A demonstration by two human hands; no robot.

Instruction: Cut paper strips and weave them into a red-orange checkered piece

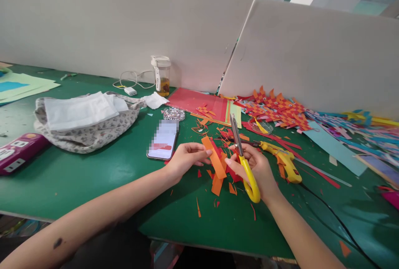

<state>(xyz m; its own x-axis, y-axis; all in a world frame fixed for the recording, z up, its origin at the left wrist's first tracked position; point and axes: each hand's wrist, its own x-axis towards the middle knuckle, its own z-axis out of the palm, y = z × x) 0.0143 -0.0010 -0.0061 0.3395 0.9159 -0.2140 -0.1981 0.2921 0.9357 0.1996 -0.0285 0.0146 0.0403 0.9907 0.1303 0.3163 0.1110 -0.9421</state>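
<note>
My left hand (185,159) pinches an orange paper strip (215,163) that slants down over the green table (93,177). My right hand (258,167) grips yellow-handled scissors (246,165), blades closed and pointing up and away, and its fingertips also touch the strip. Orange and red paper scraps (218,186) lie under and around both hands. A yellow glue gun (282,159) lies just right of my right hand.
A phone (163,140) lies left of my left hand. A floral cloth bag (87,123), a purple power strip (18,150), a jar (162,75), red paper sheets (199,102) and woven paper pieces (274,107) sit farther back. A black cable (336,219) runs right.
</note>
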